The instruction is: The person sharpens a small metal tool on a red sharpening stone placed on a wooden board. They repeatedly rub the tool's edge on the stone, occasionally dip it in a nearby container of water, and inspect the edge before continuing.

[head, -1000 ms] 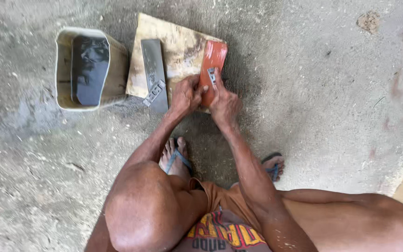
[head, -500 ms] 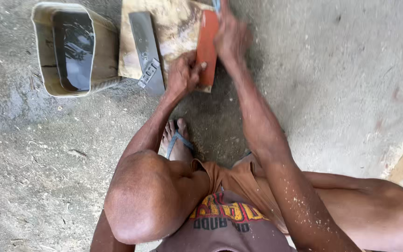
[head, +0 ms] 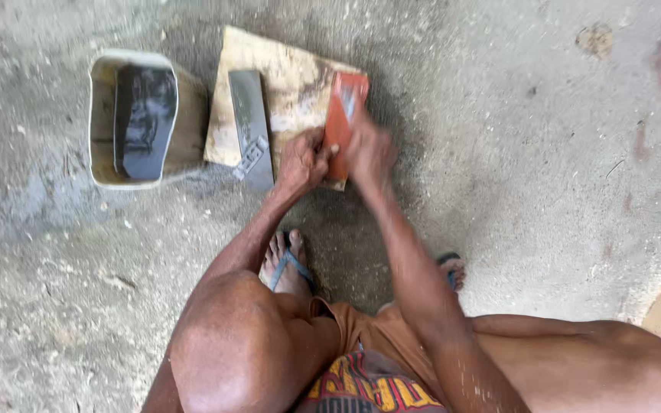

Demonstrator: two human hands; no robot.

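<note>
Two hands met on an orange block (head: 338, 122) lying on the right part of a wooden board (head: 284, 84) | left hand (head: 302, 160) curled shut at its near end | right hand (head: 369, 149) blurred, grip unclear | grey stone (head: 250, 126) lay alongside, left | water-filled tub (head: 141, 115) stood beside the board

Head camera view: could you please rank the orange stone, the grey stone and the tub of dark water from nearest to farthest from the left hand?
From the left hand:
1. Orange stone, touching it, on the board's right side.
2. Grey stone, just left, on the board.
3. Tub of dark water, farthest left, on the floor.
</note>
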